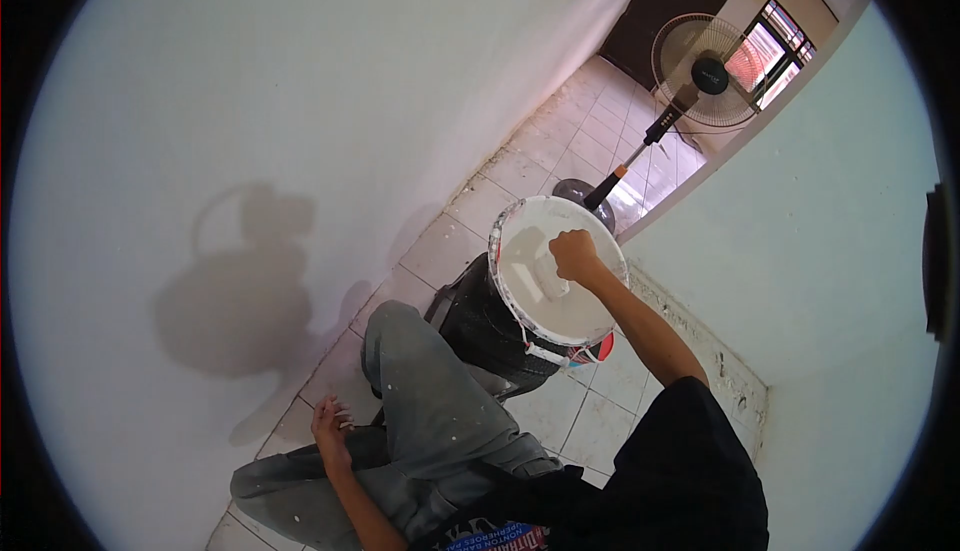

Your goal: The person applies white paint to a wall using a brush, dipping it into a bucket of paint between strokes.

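Note:
My right hand [573,257] is closed in a fist over a large white bucket [508,303], gripping a white cup-like object [549,277] whose exact kind is partly hidden by the fingers. The object is down inside the bucket, at the milky white paint [575,319]. White smears mark the bucket's rim, and its wire handle with a white grip [546,354] hangs on the near side. My left hand [332,430] rests by my bent leg, palm up, fingers loosely curled and apart, holding nothing. White specks show on its fingers and on my grey trousers [430,391].
The bucket stands on or against a bulky black object [480,326]. A red-rimmed container [606,348] sits just behind it. Beyond stands a pedestal fan [709,75] on the tiled floor [520,166]. Pale walls [400,81] flank me; a dark door [665,16] is at the back.

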A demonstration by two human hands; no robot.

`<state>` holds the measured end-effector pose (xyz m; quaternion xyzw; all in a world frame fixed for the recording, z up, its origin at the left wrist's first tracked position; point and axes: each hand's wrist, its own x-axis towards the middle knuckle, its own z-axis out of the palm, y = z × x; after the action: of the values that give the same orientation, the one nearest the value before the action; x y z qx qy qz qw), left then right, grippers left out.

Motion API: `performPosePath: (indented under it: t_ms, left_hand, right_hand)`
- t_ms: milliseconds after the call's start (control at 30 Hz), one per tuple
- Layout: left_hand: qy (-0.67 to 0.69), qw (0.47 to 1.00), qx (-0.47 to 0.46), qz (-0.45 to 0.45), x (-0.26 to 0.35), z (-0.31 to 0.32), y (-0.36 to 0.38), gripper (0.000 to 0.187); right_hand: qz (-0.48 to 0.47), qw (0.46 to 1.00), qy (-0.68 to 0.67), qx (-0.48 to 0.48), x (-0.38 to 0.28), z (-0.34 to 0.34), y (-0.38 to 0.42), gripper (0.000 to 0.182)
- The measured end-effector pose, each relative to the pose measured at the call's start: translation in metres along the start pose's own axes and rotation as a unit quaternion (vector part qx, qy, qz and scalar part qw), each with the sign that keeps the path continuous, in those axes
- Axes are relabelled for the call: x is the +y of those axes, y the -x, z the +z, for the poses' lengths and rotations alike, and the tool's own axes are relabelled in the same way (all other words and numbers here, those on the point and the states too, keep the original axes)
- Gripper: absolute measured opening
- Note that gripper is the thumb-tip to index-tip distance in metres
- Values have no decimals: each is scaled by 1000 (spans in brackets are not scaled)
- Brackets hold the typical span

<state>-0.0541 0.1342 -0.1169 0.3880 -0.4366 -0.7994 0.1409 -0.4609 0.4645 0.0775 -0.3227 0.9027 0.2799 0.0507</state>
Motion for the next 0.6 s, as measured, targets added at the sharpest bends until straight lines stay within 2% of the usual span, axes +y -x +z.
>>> performPosePath:
  t_ms: [267,600]
  left_hand:
    - [2,1000,4,-19,0,3,-2,36]
    - [-13,1000,0,-22,2,7,0,39]
  right_hand:
    - [-57,998,-19,15,-6,1,-2,17]
    - [-66,995,-67,21,-15,-12,6,17]
